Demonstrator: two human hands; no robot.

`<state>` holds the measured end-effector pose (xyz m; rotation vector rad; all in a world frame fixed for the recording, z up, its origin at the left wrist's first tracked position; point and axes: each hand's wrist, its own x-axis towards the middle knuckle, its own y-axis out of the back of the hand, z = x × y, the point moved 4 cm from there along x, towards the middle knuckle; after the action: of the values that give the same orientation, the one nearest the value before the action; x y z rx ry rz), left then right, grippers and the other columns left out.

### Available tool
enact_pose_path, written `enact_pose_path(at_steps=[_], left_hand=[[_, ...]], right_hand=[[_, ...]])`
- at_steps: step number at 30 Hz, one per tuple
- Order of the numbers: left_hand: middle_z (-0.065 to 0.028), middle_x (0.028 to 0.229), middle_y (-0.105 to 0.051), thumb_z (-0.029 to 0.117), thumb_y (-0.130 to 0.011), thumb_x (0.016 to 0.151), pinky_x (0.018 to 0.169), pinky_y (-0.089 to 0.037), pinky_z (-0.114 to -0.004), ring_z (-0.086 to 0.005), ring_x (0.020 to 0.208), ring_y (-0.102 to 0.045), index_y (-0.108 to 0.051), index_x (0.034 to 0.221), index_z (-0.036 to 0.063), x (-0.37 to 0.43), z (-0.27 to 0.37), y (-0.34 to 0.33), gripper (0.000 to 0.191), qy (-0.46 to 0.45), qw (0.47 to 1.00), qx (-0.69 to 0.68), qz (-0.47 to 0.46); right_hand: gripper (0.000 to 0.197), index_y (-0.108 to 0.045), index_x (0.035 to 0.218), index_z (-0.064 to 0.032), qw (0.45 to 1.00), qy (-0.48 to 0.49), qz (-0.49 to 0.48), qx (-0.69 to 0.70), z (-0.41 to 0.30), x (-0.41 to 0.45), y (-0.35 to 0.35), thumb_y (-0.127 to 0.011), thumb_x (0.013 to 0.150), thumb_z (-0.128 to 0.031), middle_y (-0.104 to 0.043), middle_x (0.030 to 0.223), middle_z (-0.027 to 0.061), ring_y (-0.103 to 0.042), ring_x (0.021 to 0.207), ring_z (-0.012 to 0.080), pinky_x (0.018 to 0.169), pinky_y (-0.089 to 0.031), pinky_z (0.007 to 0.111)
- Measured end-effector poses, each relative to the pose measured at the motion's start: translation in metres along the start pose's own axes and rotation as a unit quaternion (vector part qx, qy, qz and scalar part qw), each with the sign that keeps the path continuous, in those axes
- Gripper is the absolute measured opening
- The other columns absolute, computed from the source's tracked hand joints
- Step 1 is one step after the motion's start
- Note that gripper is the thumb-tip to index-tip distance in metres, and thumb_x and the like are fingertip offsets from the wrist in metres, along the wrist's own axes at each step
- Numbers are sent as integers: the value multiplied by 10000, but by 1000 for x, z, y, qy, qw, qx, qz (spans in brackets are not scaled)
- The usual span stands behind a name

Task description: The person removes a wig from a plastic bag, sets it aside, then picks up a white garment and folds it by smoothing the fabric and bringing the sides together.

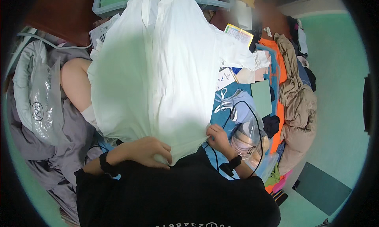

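A white button-front shirt [183, 64] lies spread before me, its collar at the top and its hem close to my body. One short sleeve reaches out to the right. My left hand [152, 151] grips the hem near the middle, with the cloth bunched between thumb and fingers. At the right corner of the hem, my right hand [217, 136] pinches the edge of the fabric. Both wrists wear black bands. The shirt covers part of my bare leg [77, 81] on the left.
A plastic bin [103, 9] of clothes stands beyond the collar. On the right lie light blue garments [244, 102], a green flat panel [261, 98], a clear bag [247, 138], a black cable [260, 129] and a beige bundle [299, 120]. Grey bedding [71, 123] and a plastic bag [47, 108] lie left.
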<state>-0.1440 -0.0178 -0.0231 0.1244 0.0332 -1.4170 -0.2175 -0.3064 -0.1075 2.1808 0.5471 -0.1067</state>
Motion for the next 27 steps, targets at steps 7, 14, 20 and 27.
enact_pose_path(at_steps=[7,14,20,27], left_hand=[[-48,748,-632,288,-614,925,587,-462,-311,-211,672,-635,-723,855,83,4,-6,-3,243,24,998,-63,-18],[-56,750,-645,295,-598,938,583,-477,-325,-235,626,-607,-684,840,65,19,4,-11,265,75,985,151,-28],[-143,1208,-590,371,-676,832,905,-435,-439,-286,1133,-549,-589,1079,61,42,5,1,406,11,962,270,27],[-143,1550,-252,551,-391,974,1166,-139,-548,-321,1449,-187,-278,1502,118,45,-38,-28,692,25,966,246,-82]], right_hand=[[270,-618,950,-34,994,-44,-23,97,45,5,-28,-551,701,47,-641,986,124,-604,951,311,816,-491,358],[150,-635,958,-26,972,-128,103,170,105,84,54,-529,855,0,-665,824,67,-637,745,135,701,-498,279],[155,-575,1035,-43,858,-219,402,232,221,137,159,-568,903,-124,-644,869,61,-634,775,163,659,-487,269],[318,-521,1009,7,620,-368,560,408,357,141,168,-660,836,-220,-579,876,131,-588,687,190,534,-476,322]])
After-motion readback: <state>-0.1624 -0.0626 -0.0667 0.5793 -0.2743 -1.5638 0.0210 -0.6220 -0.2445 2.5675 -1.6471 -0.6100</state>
